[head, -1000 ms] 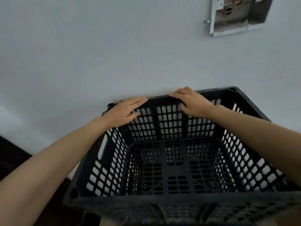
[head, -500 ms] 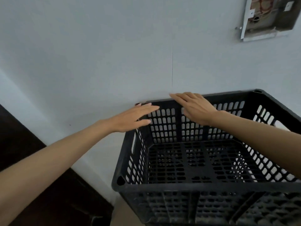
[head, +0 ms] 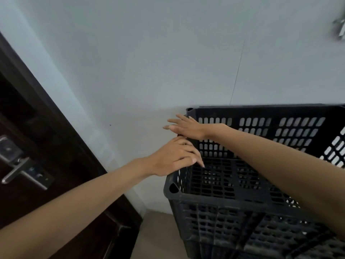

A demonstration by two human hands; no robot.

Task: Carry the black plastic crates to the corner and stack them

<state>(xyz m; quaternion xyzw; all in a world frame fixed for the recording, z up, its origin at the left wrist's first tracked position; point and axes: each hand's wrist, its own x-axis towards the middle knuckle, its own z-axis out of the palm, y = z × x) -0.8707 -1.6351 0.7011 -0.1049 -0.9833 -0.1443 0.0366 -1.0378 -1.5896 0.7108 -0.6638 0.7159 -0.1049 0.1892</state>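
Note:
A black slotted plastic crate [head: 220, 200] stands against the pale wall at the right, on top of another black crate [head: 233, 247] of which only the upper part shows. My left hand [head: 175, 157] lies flat on the top crate's left rim, fingers draped over it. My right hand [head: 188, 126] hovers over the crate's far left corner, fingers spread and pointing left, holding nothing. The right forearm crosses above the empty crate.
A dark wooden door [head: 33, 146] with a metal lever handle [head: 16, 165] fills the left side. The pale wall [head: 149, 62] runs behind the crates. A strip of beige floor [head: 158, 236] shows between door and crates. A metal box [head: 340, 28] is on the wall at top right.
Both hands have slid left from the crate's far rim to its left corner and left rim. The view has swung left, bringing the door and its handle into sight.

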